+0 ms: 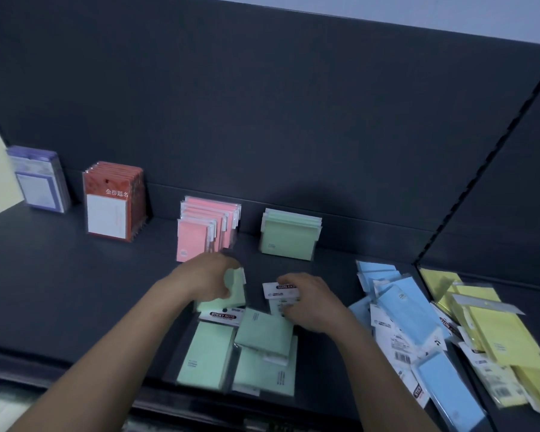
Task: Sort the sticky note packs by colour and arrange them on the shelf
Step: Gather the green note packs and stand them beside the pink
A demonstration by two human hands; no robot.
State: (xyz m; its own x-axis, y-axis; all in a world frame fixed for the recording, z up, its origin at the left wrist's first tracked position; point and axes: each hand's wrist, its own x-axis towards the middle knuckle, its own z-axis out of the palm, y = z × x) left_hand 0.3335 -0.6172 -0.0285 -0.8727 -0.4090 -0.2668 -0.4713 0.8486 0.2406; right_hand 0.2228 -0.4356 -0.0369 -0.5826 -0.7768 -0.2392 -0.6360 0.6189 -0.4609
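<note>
Head view of a dark shelf (75, 291) during colour sorting. Along its rear edge, against the back panel (262, 104), four rows of packs stood upright: purple packs (39, 179) at the rear left corner, then red packs (113, 204), pink packs (205, 229), and a green row (289, 235) near the middle. The left hand (206, 279) had fingers and thumb curled round a single green pack (236, 286), held tilted just in front of the pink packs. The right hand (312, 302), near it, had its fingers curled over a white-headed pack (279, 291), gripping it by the header card. Below both hands, loose green packs (237, 353) lay flat and overlapping at the middle of the front edge, one showing a "STICKY NOTE" header. A blue heap (402, 313) lay jumbled toward the right end of the shelf, meeting a yellow heap (487, 332) spread over the neighbouring section, below a slotted upright (480, 169).
</note>
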